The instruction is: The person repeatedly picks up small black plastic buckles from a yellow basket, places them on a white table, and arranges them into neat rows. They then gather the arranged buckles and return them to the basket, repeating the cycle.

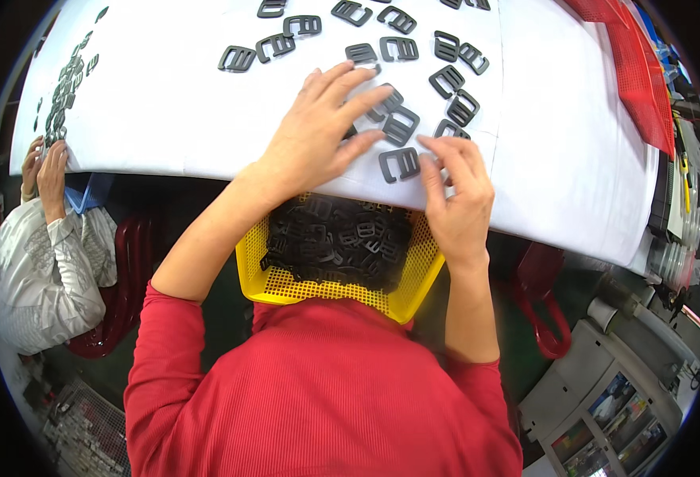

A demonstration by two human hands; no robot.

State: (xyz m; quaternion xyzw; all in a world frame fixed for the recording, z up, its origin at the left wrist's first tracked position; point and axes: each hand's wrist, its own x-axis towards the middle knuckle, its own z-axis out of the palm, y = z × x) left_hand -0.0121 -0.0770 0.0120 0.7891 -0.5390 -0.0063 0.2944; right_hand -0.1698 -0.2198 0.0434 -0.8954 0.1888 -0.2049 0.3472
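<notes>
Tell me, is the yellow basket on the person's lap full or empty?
Nearly full: the yellow basket holds a heap of black plastic buckles reaching about its rim.

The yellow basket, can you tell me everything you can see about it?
The yellow basket looks like plastic, with walls of small square holes and a solid rim. It sits at the person's lap, partly tucked under the edge of the white table, so its far side is hidden. It is heaped with dark plastic buckles, the same kind as those spread on the table. Neither hand touches it; the red sleeves press against its near side.
</notes>
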